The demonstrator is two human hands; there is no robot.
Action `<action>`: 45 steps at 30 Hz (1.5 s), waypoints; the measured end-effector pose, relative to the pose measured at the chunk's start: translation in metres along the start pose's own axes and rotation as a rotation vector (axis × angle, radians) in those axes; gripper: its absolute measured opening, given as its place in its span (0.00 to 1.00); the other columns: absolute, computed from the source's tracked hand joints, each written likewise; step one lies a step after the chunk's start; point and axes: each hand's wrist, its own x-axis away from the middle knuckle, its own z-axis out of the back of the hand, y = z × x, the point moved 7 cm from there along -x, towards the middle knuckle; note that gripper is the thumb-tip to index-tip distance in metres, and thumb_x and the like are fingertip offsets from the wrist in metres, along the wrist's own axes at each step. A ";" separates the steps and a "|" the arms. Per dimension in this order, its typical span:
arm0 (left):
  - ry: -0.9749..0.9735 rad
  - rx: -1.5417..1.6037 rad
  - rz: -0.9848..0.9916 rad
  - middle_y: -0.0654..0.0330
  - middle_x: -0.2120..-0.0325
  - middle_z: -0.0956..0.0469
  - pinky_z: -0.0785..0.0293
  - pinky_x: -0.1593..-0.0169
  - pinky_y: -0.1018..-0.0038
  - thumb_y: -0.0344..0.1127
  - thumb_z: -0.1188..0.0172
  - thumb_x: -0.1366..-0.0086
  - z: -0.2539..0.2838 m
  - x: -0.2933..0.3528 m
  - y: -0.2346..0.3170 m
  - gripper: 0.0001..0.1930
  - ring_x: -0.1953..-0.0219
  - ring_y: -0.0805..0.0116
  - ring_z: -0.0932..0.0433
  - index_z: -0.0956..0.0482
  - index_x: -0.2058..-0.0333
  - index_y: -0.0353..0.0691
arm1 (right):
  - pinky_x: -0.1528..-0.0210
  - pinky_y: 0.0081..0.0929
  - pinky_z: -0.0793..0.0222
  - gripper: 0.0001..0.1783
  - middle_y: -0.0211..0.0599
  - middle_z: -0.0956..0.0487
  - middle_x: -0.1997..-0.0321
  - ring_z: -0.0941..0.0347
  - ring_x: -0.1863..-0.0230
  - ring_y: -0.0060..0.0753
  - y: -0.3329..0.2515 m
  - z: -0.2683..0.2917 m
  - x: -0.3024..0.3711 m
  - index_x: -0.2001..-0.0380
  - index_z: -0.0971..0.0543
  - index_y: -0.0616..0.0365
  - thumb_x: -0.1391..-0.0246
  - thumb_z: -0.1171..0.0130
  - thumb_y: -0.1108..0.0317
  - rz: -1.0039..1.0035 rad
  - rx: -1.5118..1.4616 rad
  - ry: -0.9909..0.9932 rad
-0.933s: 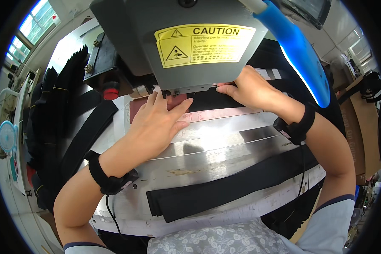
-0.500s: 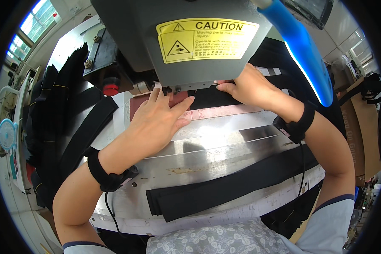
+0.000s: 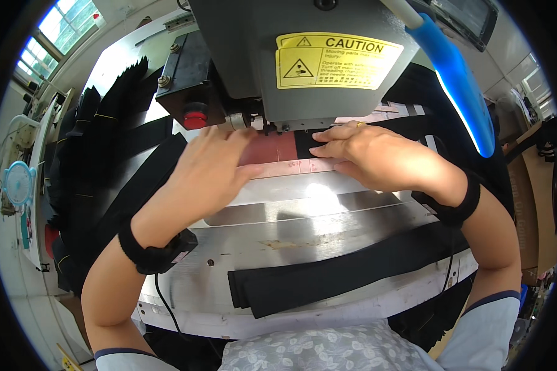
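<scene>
Worktable: smooth metal, glossy (bar one rough-looking brownish scuff)
Machine housing: smooth, painted-looking, nearly matt
Folded strip: matt black cloth
Maroon sheet: smooth, dull; material unclear
Red button: glossy plastic
Blue fixture: smooth, shiny plastic
Patterned garment: matt cloth

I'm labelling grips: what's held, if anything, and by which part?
Holding cannot be told: the left hand is over the red-brown piece, the right hand over the black cloth, with no clear pinch visible.

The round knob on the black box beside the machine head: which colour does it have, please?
The knob is red, best seen in the head view.
</scene>
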 end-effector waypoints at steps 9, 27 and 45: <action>0.104 -0.159 0.409 0.54 0.68 0.28 0.30 0.57 0.65 0.48 0.27 0.53 0.041 0.065 -0.124 0.28 0.62 0.58 0.28 0.24 0.61 0.31 | 0.37 0.36 0.39 0.18 0.40 0.29 0.40 0.33 0.41 0.46 0.006 -0.001 -0.003 0.48 0.23 0.54 0.41 0.48 0.64 0.005 -0.104 -0.017; -0.169 0.443 0.250 0.61 0.69 0.22 0.28 0.58 0.78 0.34 0.29 0.48 -0.012 -0.024 -0.028 0.17 0.65 0.75 0.25 0.23 0.64 0.31 | 0.39 0.37 0.36 0.20 0.41 0.29 0.40 0.34 0.40 0.46 0.006 -0.003 0.000 0.48 0.23 0.57 0.46 0.45 0.73 0.030 -0.063 0.035; -0.214 0.600 0.317 0.62 0.67 0.21 0.30 0.62 0.74 0.46 0.30 0.46 -0.031 -0.048 -0.049 0.20 0.66 0.72 0.27 0.20 0.63 0.38 | 0.42 0.36 0.34 0.22 0.43 0.28 0.41 0.34 0.40 0.45 0.008 -0.004 0.004 0.49 0.25 0.61 0.50 0.45 0.77 0.089 -0.053 0.078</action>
